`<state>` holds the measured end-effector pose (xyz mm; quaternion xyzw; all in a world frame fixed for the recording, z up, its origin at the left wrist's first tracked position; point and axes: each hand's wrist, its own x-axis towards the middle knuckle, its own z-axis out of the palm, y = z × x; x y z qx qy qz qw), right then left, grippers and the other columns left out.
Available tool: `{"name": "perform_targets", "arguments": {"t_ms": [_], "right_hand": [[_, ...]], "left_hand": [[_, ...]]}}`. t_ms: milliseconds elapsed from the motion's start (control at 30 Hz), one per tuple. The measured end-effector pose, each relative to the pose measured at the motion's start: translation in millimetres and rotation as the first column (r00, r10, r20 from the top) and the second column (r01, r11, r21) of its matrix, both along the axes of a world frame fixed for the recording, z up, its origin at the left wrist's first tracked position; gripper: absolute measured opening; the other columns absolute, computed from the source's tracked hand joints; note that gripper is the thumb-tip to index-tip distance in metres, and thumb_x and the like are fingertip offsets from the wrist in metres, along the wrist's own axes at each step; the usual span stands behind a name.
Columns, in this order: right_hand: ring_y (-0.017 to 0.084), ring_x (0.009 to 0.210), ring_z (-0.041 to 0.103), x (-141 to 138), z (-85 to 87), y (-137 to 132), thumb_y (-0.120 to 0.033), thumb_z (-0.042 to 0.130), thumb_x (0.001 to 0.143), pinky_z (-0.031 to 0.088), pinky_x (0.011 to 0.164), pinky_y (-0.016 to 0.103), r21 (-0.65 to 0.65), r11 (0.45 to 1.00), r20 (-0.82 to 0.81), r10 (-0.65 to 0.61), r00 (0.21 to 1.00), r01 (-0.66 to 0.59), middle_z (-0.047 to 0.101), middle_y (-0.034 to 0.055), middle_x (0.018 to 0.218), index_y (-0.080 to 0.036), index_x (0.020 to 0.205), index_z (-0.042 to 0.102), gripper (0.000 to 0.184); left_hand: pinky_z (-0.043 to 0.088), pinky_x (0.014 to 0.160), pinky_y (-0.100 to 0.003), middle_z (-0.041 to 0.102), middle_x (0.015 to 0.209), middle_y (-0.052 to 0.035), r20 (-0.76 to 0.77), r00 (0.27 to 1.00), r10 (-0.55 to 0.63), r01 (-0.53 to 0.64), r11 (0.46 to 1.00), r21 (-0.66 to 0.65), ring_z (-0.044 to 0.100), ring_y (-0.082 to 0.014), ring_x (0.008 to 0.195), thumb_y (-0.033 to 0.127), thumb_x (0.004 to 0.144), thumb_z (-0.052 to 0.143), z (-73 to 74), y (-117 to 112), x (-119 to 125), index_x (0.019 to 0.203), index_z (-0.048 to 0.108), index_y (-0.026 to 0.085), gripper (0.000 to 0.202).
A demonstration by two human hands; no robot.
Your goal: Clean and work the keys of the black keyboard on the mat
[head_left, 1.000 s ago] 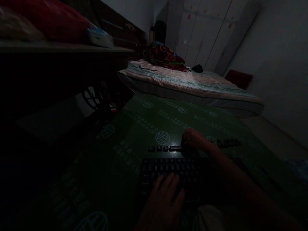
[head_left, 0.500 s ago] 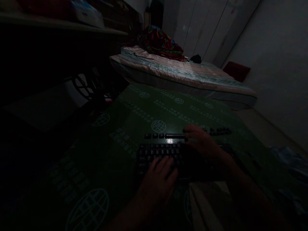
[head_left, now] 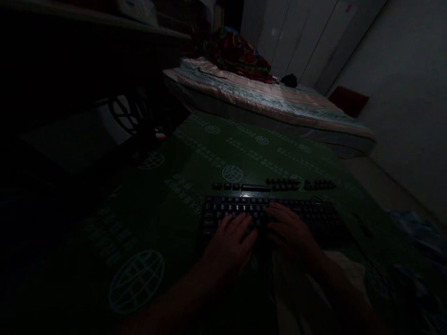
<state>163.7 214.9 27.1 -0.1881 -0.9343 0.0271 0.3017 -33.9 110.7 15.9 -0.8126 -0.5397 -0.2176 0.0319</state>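
Note:
A black keyboard [head_left: 319,216] lies on the green table surface, dim in the low light. My left hand [head_left: 232,242] rests over its left part with fingers stretched out across the keys. My right hand [head_left: 288,228] is over the middle of the keyboard, fingers extended and a little apart; nothing shows between them, though shadow hides the undersides. Just behind the keyboard lies a row of loose keycaps [head_left: 226,186], with a long space bar keycap [head_left: 256,188] beside them. More small loose keycaps [head_left: 319,184] are grouped farther right.
The green table cover [head_left: 188,153] carries printed globes and lettering. A pale cloth [head_left: 345,267] lies under my right forearm. Crumpled plastic [head_left: 415,232] is at the right edge. Beyond the table is a mattress [head_left: 279,104] with a red floral blanket [head_left: 240,56]; a dark wheel [head_left: 125,116] stands left.
My right hand has come back from the loose keycaps, down onto the middle of the keyboard. My left hand stays on the keys. The camera view has shifted slightly.

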Motion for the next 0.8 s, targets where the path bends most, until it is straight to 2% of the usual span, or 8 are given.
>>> {"name": "perform_targets", "arguments": {"t_ms": [300, 567, 800], "right_hand": [[0.029, 0.114, 0.056, -6.4, -0.3, -3.9, -0.011, 0.056, 0.083, 0.056, 0.087, 0.046, 0.048, 0.999, 0.042, -0.013, 0.999, 0.011, 0.066, 0.0143, 0.110, -0.015, 0.083, 0.066, 0.011], [0.027, 0.113, 0.058, -9.5, 7.4, -3.8, -0.011, 0.054, 0.084, 0.056, 0.087, 0.043, 0.082, 0.997, 0.106, -0.016, 0.994, 0.007, 0.066, 0.0126, 0.110, -0.016, 0.082, 0.068, 0.015], [0.026, 0.113, 0.056, -11.3, 8.0, -7.7, -0.010, 0.050, 0.086, 0.055, 0.087, 0.043, 0.071, 0.997, 0.140, -0.014, 0.990, 0.004, 0.066, 0.0128, 0.110, -0.016, 0.081, 0.067, 0.018]], "left_hand": [[0.033, 0.104, -0.052, 0.050, 0.135, -0.0152, 0.007, 1.000, -0.012, 0.012, 1.000, 0.007, 0.045, -0.0306, 0.125, 0.021, 0.087, 0.053, -4.6, 0.6, 1.1, 0.119, 0.055, 0.016, 0.033], [0.035, 0.103, -0.051, 0.052, 0.133, -0.0145, 0.002, 1.000, -0.010, 0.010, 1.000, -0.014, 0.046, -0.0301, 0.124, 0.021, 0.088, 0.051, 4.1, -0.5, 2.1, 0.118, 0.056, 0.016, 0.031], [0.035, 0.102, -0.051, 0.053, 0.132, -0.0148, 0.015, 1.000, -0.010, 0.011, 1.000, -0.011, 0.047, -0.0297, 0.123, 0.021, 0.088, 0.051, 4.4, -0.6, 2.4, 0.116, 0.058, 0.016, 0.029]]}}
